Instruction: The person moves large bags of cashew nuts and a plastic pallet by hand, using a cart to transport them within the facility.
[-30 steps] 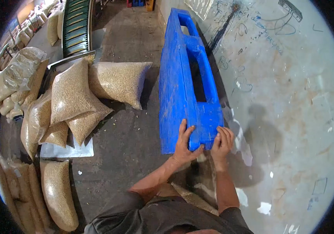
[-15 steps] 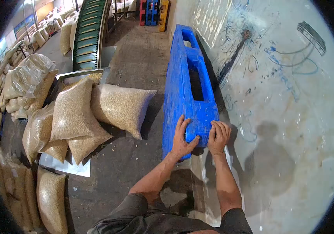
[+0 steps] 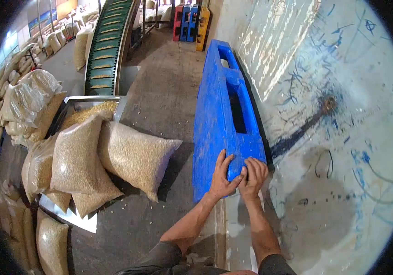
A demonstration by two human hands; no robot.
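Observation:
A blue plastic pallet (image 3: pixel 219 114) stands on its edge against a scribbled, stained wall (image 3: pixel 343 114). My left hand (image 3: pixel 222 176) grips the pallet's near top corner, fingers spread over its broad face. My right hand (image 3: pixel 252 176) holds the same corner from the wall side, fingers curled over the edge. Both hands almost touch each other.
Clear sacks of grain (image 3: pixel 114 156) lie piled on the concrete floor (image 3: pixel 159 101) to the left, by a metal hopper (image 3: pixel 91 103). A green conveyor belt (image 3: pixel 107 46) runs up and away behind it. More sacks line the far left. Coloured pallets (image 3: pixel 189 23) lean at the back.
My view has moved forward along the wall with the pallet. My two hands have drawn closer together on the pallet's near corner, which now sits nearer the wall.

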